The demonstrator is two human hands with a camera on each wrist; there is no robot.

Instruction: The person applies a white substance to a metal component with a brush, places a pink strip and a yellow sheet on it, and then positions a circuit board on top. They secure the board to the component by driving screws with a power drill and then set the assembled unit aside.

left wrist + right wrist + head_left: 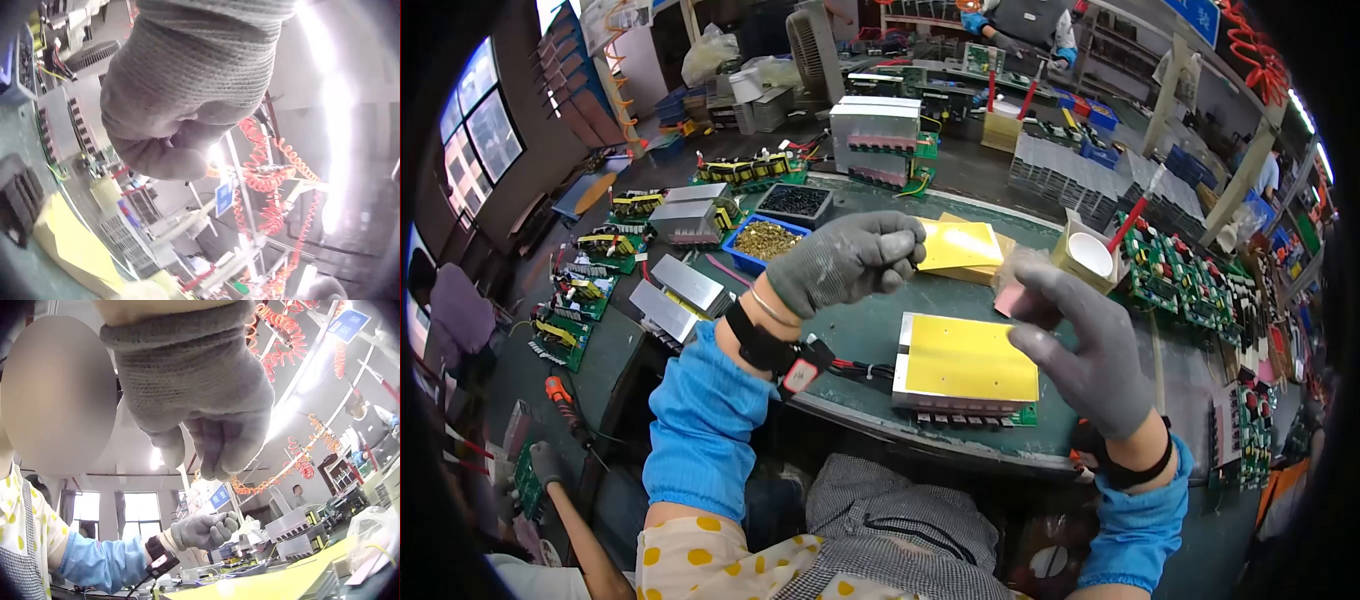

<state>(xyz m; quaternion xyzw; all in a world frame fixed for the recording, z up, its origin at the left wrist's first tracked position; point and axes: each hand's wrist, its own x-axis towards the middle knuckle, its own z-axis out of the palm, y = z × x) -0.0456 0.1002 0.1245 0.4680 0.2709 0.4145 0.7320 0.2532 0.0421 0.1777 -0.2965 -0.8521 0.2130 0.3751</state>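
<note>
In the head view my left hand [850, 262], in a grey glove, is raised with its fingers curled. No held thing shows in it. Behind its fingertips lie yellow sheets [960, 246] on a cardboard-coloured block; the left wrist view has these sheets [81, 250] apart from the hand. My gloved right hand [1090, 345] hovers at the right edge of a silvery metal unit [903, 368], its thumb spread from loosely bent fingers. A yellow sheet [970, 360] covers the unit's top, and a green circuit board shows under it.
Left of the hands stand a blue bin of brass-coloured small parts [768, 240], a grey bin of black parts [795, 203] and several circuit boards. A white round container [1090, 255] and boards [1180, 275] stand at right. Another person's hand [547, 465] works at lower left.
</note>
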